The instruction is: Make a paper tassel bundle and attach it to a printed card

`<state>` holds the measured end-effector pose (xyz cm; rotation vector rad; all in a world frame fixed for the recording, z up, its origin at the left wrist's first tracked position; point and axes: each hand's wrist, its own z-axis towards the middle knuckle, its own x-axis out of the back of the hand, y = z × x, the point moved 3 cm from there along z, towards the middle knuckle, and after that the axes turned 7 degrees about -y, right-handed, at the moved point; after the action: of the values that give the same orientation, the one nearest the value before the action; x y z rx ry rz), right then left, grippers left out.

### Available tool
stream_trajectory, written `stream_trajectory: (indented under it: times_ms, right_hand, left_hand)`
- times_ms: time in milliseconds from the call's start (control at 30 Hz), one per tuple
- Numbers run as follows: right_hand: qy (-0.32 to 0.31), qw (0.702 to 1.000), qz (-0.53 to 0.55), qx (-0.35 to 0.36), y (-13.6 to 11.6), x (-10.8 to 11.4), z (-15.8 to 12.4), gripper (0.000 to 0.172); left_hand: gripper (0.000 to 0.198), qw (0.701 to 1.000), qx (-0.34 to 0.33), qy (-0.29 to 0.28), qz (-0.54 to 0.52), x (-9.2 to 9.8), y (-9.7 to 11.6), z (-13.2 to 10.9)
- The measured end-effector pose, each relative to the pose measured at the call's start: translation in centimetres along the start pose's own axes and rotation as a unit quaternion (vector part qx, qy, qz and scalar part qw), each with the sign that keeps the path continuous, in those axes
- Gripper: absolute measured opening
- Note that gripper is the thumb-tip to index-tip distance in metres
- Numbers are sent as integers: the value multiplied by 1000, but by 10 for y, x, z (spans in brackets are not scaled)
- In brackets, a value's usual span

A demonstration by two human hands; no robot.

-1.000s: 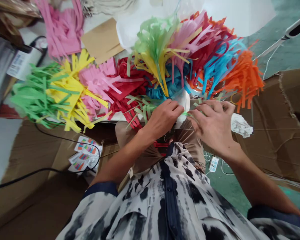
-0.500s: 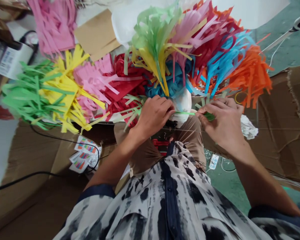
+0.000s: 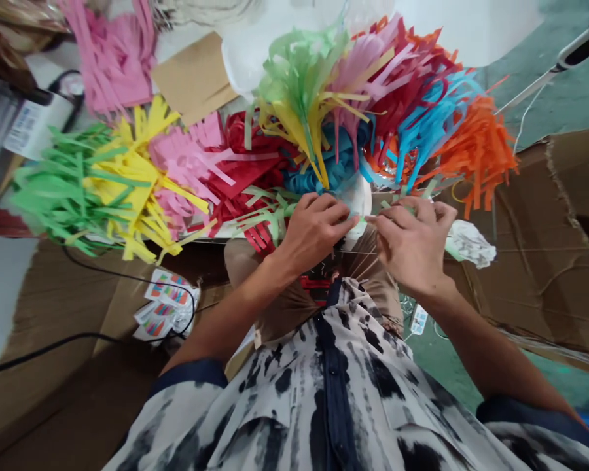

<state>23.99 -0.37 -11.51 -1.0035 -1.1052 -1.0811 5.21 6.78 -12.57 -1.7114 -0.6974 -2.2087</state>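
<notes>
My left hand point(image 3: 317, 232) and my right hand point(image 3: 411, 245) meet at the table's near edge, fingers pinched together on a pale green fringed paper strip point(image 3: 269, 216). Just behind the hands stands a bunch of coloured paper tassels point(image 3: 373, 111): green, yellow, pink, red, blue and orange. A white round object point(image 3: 360, 203) shows between the fingertips, mostly hidden. What exactly the fingertips grip is partly covered by the hands.
Flat piles of cut fringe lie at the left: green point(image 3: 53, 190), yellow point(image 3: 132, 176), pink point(image 3: 186, 157) and red point(image 3: 245, 170). A crumpled white paper point(image 3: 468, 243) lies right of my hand. Cardboard point(image 3: 554, 261) covers the floor. A black cable point(image 3: 78, 337) and printed cards point(image 3: 164, 304) lie lower left.
My right hand, pulled out to the right with a thin green strip stretched between the hands half a second ago, has come back in beside the left hand.
</notes>
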Motion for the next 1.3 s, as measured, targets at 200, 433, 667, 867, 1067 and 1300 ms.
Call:
stream_trajectory:
  times_ms: [200,433,667,867,1067,1300]
  right_hand:
    - [15,1000,9,18,5,3,-12,24]
    - [14,996,62,69,-27,6,-17,20]
    - [83,991,78,68,-35,-13,-43,29]
    - [115,984,52,129,-35,-7,-41,28]
    - [93,984,81,127,-32,-8,-33,24]
    - [221,966,52,120,-38,37,-32,25]
  left_hand:
    - [36,998,56,2,-4,8,-1,-20]
    - [28,997,63,43,12,4,36,-41]
    - [18,990,90,108,23,-12,49,-56]
    - [19,981,121,127,-83,3,57,-55]
    - [19,984,92,122,-91,2,61,-54]
    - [33,753,248,129,-595,24,52,-55]
